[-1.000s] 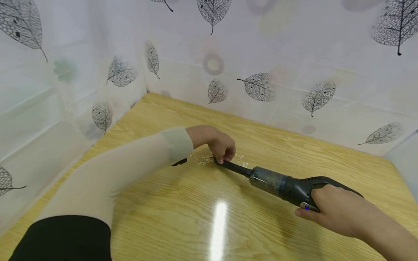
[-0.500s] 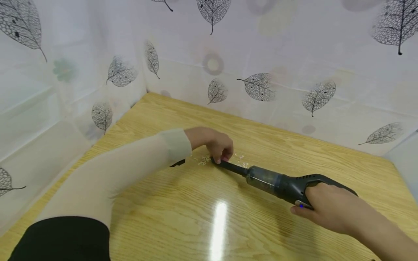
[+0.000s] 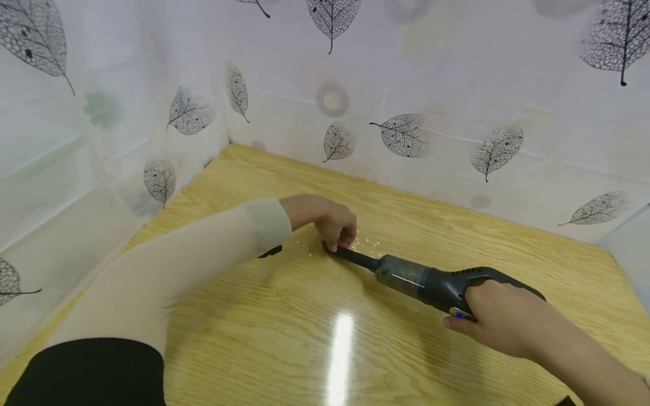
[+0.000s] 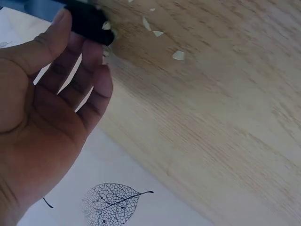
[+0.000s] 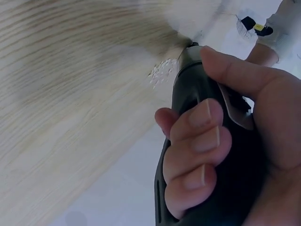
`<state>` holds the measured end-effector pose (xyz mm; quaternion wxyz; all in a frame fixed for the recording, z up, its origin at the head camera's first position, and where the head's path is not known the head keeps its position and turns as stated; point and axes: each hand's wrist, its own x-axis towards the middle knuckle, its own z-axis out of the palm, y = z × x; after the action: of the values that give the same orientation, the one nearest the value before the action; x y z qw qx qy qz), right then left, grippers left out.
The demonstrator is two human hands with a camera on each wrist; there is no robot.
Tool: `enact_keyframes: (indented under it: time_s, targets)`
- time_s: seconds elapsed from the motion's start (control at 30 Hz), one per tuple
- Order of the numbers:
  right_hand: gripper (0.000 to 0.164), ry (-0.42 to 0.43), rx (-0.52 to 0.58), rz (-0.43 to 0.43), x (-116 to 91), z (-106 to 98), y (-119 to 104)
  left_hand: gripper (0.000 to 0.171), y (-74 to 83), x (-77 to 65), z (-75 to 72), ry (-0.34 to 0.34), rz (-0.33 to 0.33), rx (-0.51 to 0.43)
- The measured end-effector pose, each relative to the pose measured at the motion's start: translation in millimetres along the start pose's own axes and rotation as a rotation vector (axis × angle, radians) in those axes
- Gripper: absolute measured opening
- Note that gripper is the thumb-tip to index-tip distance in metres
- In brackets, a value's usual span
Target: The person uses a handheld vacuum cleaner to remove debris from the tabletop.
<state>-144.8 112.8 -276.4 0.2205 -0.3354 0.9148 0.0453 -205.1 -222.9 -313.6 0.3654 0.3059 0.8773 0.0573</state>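
A black handheld vacuum cleaner (image 3: 442, 287) with a clear dust cup (image 3: 403, 274) slants across the table in the head view. My right hand (image 3: 500, 318) grips its handle, fingers wrapped right round it in the right wrist view, thumb along the top. At the far end my left hand (image 3: 335, 223) pinches the narrow nozzle (image 4: 89, 21) between thumb and fingers, close over the wood. Pale flakes (image 4: 178, 55) lie around the nozzle tip, and one shows at its mouth in the left wrist view. More flakes (image 5: 162, 70) form a small patch beside the vacuum.
The wood-grain table (image 3: 264, 338) carries a bright light reflection near its front. Leaf-printed sheeting (image 3: 284, 113) rises along the back and left edges. A dark strap piece (image 3: 270, 251) shows under the left sleeve (image 3: 203, 248).
Both hands and the vacuum cleaner have shifted left, the nozzle tip moving over the left patch of flakes. Fewer flakes show there now, while those right of the left hand are more exposed.
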Motion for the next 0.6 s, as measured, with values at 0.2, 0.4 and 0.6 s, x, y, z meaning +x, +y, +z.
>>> enact_keyframes:
  time_s: [0.2,0.4,0.6]
  targets:
    - [0.046,0.010,0.001,-0.022,3,-2,-7,0.012,-3.1,-5.9,0.7,-0.029,-0.008,0.010]
    - [0.043,0.031,-0.015,-0.055,8,-5,-14,0.010,-5.9,-12.4,0.4,-0.059,-0.033,0.008]
    - [0.041,0.046,-0.023,-0.067,11,-6,-20,0.009,-10.2,-16.3,0.5,-0.038,-0.065,0.000]
